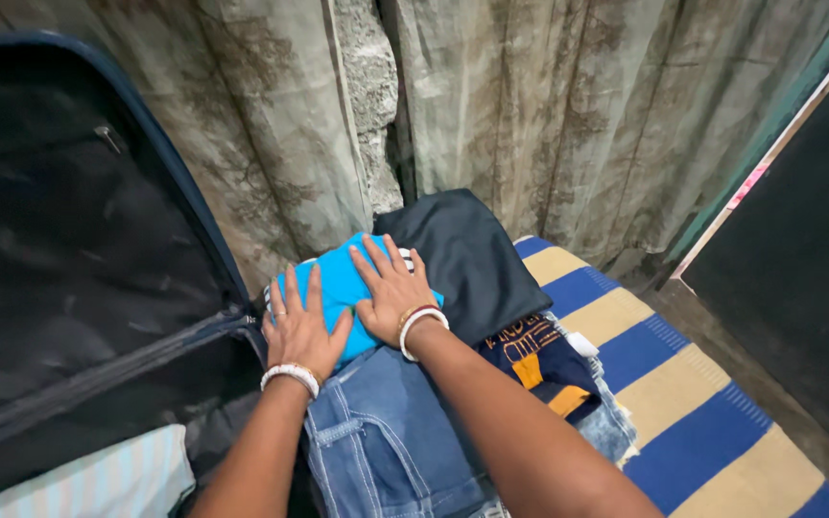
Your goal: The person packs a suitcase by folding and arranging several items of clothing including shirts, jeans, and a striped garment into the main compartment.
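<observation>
Both hands are lying flat with fingers spread on a folded turquoise garment [338,278], the left hand [301,331] covering its near left edge and the right hand [390,288] pressing its middle. The garment is resting atop blue jeans [386,441], beside a black folded cloth [472,254] and the open suitcase lid [79,240].

- Left hand [301,331]: a ring on one finger, and a white beaded bracelet with a thin gold-coloured band at the wrist.
- Right hand [390,288]: a white bangle beside a thin red-and-gold one at the wrist.
- Both forearms bare, no sleeves.
</observation>
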